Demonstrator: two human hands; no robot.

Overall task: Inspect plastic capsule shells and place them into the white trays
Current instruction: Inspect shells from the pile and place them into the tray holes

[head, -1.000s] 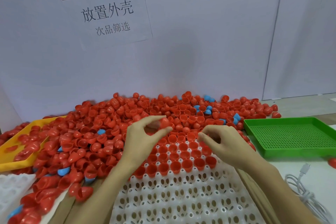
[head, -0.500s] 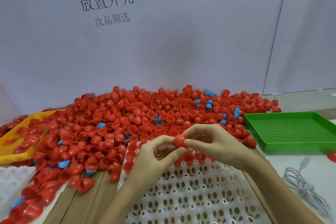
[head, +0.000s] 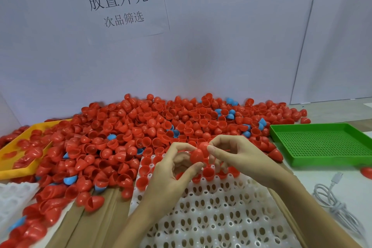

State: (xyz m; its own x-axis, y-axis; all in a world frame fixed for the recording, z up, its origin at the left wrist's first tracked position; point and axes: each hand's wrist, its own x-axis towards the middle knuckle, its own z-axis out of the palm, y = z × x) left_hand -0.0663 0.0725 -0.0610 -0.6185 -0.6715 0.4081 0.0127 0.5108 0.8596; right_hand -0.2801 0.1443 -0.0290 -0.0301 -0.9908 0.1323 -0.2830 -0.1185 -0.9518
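Held shell: 1 red capsule shell (head: 198,154), up in the air betw. both hands, just above the far end of the white tray (head: 217,213).
Left hand (head: 173,175): fingers curled, thumb and forefinger pinched the shell from the left/below; nothing else in it.
Right hand (head: 239,157): fingers curled, fingertips (head: 211,149) touched the same shell from the right; whether it truly gripped or only steadied it, can't tell.
White trays: 2 seen. Main one under the hands, w/ rows of holes; a 2nd white tray (head: 14,197) at the left edge, only partly in frame.
Shells in main tray: approx. 8 red ones seated in the far rows, open side up; hands hid part of them, so exact count unclear.
Loose pile (head: 141,126): too many red shells to count, w/ about a dozen blue shells (head: 231,113) mixed in; lay behind and left of the tray.
Yellow tray (head: 12,169): 1, far left, red shells in it.
Green tray (head: 322,143): 1, right, perforated floor.
Cable (head: 334,203): 1 white, coiled, near right.
Sign (head: 118,2): 1 sheet on the wall.
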